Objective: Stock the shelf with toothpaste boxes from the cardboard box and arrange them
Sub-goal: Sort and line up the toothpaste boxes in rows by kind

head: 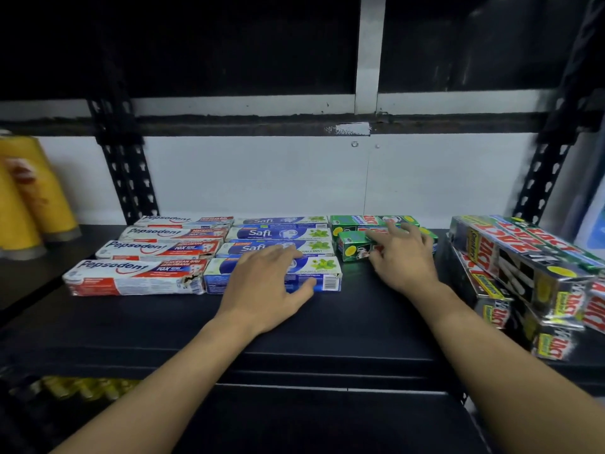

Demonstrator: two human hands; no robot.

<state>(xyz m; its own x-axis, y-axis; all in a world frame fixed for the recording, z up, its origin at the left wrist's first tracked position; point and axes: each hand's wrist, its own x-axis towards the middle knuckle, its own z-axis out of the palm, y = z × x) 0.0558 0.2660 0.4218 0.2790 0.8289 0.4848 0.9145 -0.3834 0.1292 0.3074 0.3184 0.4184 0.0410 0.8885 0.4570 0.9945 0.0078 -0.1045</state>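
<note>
Forearms are stretched over the dark shelf [327, 326]. The left hand [262, 290] is laid flat, fingers relaxed, on the nearest blue box [327, 283], beside white boxes [131, 280]. Farther right, the right hand [402, 257] is spread, ungripping, on a green box [353, 247]. Silver boxes [523, 267] are stacked rightmost.

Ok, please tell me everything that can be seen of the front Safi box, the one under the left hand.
The front Safi box is a long carton, seemingly printed cardboard, blue and white, with green mint leaves and a barcode near its right end. It lies flat and crosswise on the black shelf, nearest of four Safi boxes. Its left end meets the front Pepsodent box. The left hand rests on it: fingers on top, thumb against the front face.
</note>
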